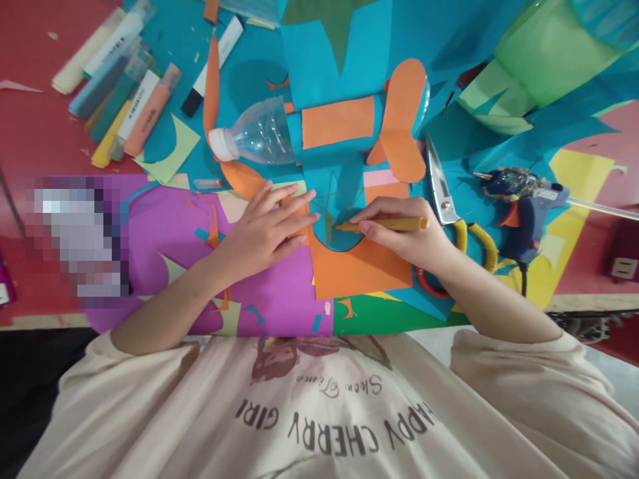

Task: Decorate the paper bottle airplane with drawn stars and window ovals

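Note:
My right hand is closed around a mustard-yellow marker. Its tip meets a blue paper piece that bears a drawn star outline, with one point of the star coloured in. Under the blue piece's curved lower edge lies an orange paper sheet. My left hand lies flat, fingers spread, over the left side of these papers. Just beyond is a cut clear plastic bottle top with a white cap, beside an orange paper rectangle.
Scissors with yellow handles and a blue glue gun lie at the right. Several markers are grouped at the upper left, above a pixelated object. Orange rounded cutouts and a green star are farther back.

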`<state>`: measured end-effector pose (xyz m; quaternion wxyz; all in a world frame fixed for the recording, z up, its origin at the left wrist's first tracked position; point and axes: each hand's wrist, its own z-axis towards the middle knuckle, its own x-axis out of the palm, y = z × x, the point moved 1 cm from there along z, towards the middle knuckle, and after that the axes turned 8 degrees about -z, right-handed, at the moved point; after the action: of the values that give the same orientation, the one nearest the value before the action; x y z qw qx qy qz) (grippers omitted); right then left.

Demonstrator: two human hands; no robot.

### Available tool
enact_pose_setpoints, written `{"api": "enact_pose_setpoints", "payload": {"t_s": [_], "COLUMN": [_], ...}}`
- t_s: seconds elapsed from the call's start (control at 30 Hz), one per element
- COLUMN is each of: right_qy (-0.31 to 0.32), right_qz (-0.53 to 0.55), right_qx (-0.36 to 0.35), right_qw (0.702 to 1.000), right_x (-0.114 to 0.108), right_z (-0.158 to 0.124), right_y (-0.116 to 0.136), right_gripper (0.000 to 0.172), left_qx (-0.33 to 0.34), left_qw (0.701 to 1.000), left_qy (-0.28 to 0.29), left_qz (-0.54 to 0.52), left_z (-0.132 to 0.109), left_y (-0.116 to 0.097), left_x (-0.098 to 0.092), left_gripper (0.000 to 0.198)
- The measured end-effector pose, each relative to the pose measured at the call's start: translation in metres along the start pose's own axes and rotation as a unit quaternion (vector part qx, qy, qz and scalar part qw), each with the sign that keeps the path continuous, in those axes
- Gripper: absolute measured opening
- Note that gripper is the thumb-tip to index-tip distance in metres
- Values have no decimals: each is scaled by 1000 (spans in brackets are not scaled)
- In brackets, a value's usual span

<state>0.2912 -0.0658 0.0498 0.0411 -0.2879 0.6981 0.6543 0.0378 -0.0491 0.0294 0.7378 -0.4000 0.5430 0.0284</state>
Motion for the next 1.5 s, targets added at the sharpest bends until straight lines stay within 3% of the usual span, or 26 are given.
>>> {"api": "enact_pose_setpoints", "payload": {"t_s": [0.23, 0.5, 1.17, 1.5], "right_qy": [13, -60, -4, -49], "right_qz": [12, 5, 3, 14], "right_qx": [-6, -23, 12, -30], "right_qw": [1000, 998, 1000, 998], "right_x": [-1, -2, 0, 2], "right_z": [1, 6, 1, 4], "right_y": [1, -4, -1, -4], "right_gripper": [15, 17, 19, 13], "left_qx": [-6, -5, -6, 0], "left_qw": [1000, 1000, 1000, 1000], "left_qy": [11, 9, 6, -1], "left_qz": [13, 14, 20, 7], "left_z": [0, 0, 0, -1], "left_y": [0, 1, 2, 2], "left_x": [1, 1, 1, 1], "left_gripper": [39, 39, 38, 37]}}
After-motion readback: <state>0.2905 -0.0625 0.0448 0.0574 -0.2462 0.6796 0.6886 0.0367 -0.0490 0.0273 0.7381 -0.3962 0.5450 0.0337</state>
